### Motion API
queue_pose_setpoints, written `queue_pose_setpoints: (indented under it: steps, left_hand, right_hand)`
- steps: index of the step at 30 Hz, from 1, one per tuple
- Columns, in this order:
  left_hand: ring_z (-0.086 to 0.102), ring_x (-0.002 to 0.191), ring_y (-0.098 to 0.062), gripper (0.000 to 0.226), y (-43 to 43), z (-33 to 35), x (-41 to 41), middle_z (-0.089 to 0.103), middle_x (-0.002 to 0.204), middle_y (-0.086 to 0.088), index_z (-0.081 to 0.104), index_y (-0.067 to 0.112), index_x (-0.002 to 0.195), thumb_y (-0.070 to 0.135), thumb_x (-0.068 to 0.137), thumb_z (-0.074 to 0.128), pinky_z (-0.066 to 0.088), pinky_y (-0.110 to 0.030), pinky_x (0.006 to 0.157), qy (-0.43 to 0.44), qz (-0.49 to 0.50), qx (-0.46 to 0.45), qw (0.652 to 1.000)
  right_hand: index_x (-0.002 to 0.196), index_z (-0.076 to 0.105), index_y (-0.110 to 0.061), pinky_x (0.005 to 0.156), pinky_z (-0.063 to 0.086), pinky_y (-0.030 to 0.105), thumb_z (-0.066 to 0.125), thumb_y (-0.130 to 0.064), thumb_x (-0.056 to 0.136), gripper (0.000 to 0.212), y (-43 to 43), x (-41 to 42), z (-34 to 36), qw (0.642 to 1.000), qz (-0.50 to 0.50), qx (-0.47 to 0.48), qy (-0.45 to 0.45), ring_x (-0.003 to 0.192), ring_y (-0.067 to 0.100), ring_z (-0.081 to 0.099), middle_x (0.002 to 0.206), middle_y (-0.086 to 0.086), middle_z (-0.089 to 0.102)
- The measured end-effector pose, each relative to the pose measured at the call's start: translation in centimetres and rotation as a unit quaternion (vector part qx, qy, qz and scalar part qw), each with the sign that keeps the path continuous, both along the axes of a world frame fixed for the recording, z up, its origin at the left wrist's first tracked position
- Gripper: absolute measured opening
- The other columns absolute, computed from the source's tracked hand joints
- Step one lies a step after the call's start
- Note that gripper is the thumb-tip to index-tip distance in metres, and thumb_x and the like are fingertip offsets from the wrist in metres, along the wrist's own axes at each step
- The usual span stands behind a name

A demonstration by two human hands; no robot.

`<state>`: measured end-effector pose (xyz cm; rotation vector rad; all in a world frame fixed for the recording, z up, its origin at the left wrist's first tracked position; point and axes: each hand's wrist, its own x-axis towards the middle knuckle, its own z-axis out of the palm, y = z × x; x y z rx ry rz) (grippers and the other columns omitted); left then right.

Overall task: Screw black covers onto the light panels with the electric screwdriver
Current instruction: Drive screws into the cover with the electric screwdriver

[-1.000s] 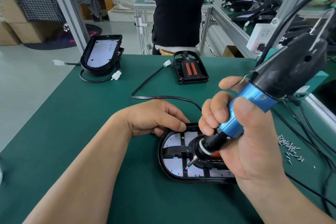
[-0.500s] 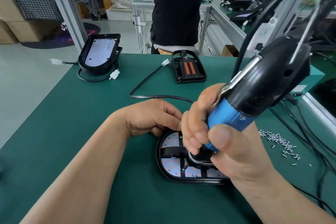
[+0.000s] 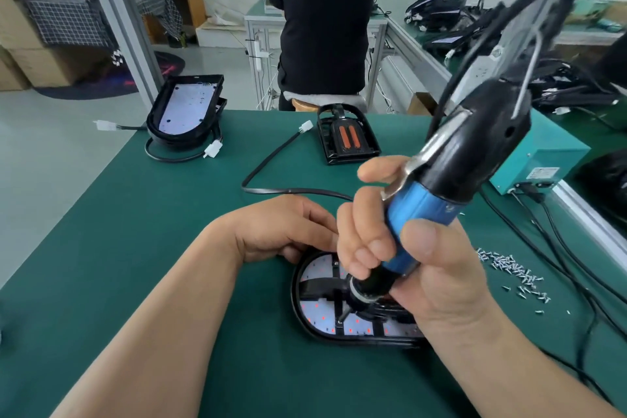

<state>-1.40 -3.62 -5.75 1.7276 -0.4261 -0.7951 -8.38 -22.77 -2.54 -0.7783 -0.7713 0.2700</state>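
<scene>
Teal box (image 3: 543, 156) — perhaps a power supply — on the green bench (image 3: 101, 248); beyond, a person in black (image 3: 322, 27).

No readable text anywhere; only a small white label (image 3: 542, 173) on the teal box (image 3: 551, 148), print too small to read.
</scene>
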Motion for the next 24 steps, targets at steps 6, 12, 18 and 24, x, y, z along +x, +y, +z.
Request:
queue_pose_setpoints:
  steps: [6, 12, 18, 24]
  left_hand:
    - [0.036, 0.058, -0.008, 0.024, 0.2, -0.2, 0.2, 0.061, 0.072, 0.007, 0.081, 0.023, 0.085, 0.005, 0.096, 0.069, 0.024, -0.018, 0.045, 0.02, -0.004, -0.017, 1.0]
    - [0.035, 0.059, -0.007, 0.023, 0.3, -0.3, 0.5, 0.053, 0.076, 0.001, 0.071, 0.001, 0.115, 0.006, 0.107, 0.05, 0.033, -0.016, 0.049, 0.115, 0.061, -0.098, 0.987]
    - [0.039, 0.053, -0.006, 0.032, -0.6, -0.6, 0.7, 0.065, 0.081, -0.007, 0.068, -0.008, 0.117, -0.012, 0.103, 0.039, 0.033, -0.014, 0.041, 0.152, 0.142, -0.143, 0.968]
    - [0.032, 0.05, -0.002, 0.017, -0.7, -0.8, 0.8, 0.063, 0.077, -0.004, 0.065, -0.003, 0.115, 0.008, 0.105, 0.056, 0.025, -0.012, 0.039, 0.145, 0.158, -0.166, 0.962]
  right_hand:
    - [0.125, 0.066, -0.002, 0.057, 0.045, 0.033, 0.082, -0.021, 0.085, 0.047, -0.8, 0.5, 0.4, 0.999, 0.006, 0.048, 0.013, 0.062, 0.02, 0.048, 0.065, 0.007, 0.051]
    - [0.121, 0.062, -0.011, 0.06, 0.044, 0.028, 0.082, -0.029, 0.08, 0.049, -1.3, 1.5, 1.1, 0.987, -0.114, 0.093, 0.07, 0.063, 0.015, 0.042, 0.068, -0.001, 0.05]
    - [0.109, 0.06, -0.015, 0.067, 0.044, 0.027, 0.048, -0.027, 0.098, 0.021, -3.1, 3.0, 0.9, 0.933, -0.286, 0.132, 0.175, 0.069, 0.016, 0.041, 0.074, -0.001, 0.047]
    - [0.11, 0.059, -0.013, 0.071, 0.046, 0.029, 0.051, -0.023, 0.102, 0.015, -3.8, 3.8, 0.7, 0.91, -0.327, 0.153, 0.203, 0.072, 0.017, 0.044, 0.079, 0.001, 0.049]
